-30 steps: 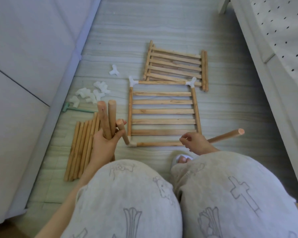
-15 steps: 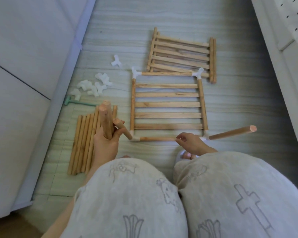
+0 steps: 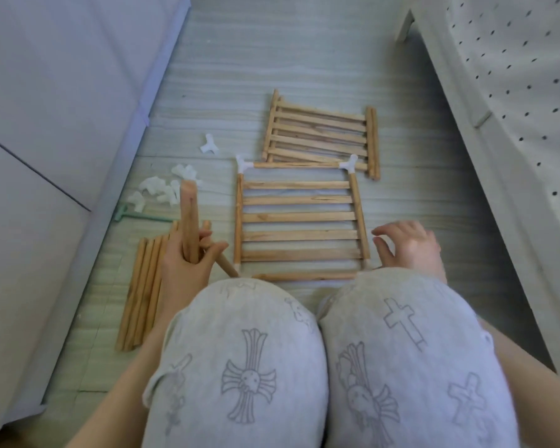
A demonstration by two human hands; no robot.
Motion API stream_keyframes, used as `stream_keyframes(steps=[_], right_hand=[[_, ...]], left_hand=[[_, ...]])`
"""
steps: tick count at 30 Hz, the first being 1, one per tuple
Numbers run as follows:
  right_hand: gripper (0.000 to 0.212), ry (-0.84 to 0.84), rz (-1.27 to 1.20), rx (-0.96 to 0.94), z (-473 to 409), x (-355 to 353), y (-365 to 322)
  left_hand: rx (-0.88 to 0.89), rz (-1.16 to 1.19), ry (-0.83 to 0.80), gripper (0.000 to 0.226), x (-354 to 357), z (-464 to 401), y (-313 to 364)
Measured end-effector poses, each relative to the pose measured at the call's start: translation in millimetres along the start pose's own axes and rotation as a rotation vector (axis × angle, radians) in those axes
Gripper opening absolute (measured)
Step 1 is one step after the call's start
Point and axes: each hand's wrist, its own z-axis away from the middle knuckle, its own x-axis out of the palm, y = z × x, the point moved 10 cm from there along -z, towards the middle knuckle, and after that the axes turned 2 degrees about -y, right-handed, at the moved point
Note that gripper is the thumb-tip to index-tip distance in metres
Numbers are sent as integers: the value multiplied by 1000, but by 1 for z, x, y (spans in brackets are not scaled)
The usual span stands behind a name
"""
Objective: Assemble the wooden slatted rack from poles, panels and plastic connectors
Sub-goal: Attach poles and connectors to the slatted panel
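I am crouched on a pale grey plank floor (image 3: 304, 59), a lilac cabinet front at my nine o'clock and a white dotted bedspread at my three.

Straight ahead at twelve o'clock lies the framed wooden slat panel (image 3: 299, 216), ringed by thin round poles joined by white plastic corner connectors (image 3: 243, 163) at its far corners. A second loose slat panel (image 3: 319, 134) rests just beyond it, its near edge overlapped by the frame.

My left hand (image 3: 188, 270) is clamped on a small bunch of round wooden poles (image 3: 188, 218), held nearly upright; one shorter pole slants down from it toward the frame's near left corner. The spare pole stack (image 3: 143, 286) lies on the floor at ten o'clock, and the heap of white connectors (image 3: 162, 189) beyond it, next to a thin green tool (image 3: 139, 216).

My right hand (image 3: 408, 247) hovers with fingers spread, holding nothing, just beside the frame's near right corner. I judge that corner is the next joint: it sits at roughly one o'clock, touching distance from the right hand, while the poles needed are in my left, their long axis pointing up, so one must cross over and be turned upright into the connector.
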Motion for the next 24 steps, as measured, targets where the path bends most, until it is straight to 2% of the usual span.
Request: stream_keyframes(steps=[1, 3, 5, 7, 9, 11, 14, 19, 24], right_hand=[[20, -10, 119, 52, 1, -13, 7], [43, -205, 273, 286, 5, -16, 37], [59, -372, 289, 499, 16, -12, 64], [57, -395, 187, 603, 20, -9, 76], [50, -349, 55, 643, 21, -3, 81], [42, -295, 9, 622, 18, 1, 82], [30, -261, 76, 486, 11, 4, 72], [19, -402, 146, 259, 5, 16, 61], [21, -444, 147, 263, 4, 14, 60]], left_hand=[[-13, 6, 27, 21, -1, 1, 4], [-50, 7, 60, 21, -1, 2, 6], [-90, -20, 102, 22, -4, 2, 2], [-118, -73, 158, 22, -10, 2, -2], [-126, -89, 175, 21, -12, 2, -3], [-73, -140, 150, 21, -9, -2, 2], [9, -219, 127, 15, -5, -8, 8], [92, -276, 95, 19, 0, -11, 11], [197, -352, -34, 14, 8, -8, 16]])
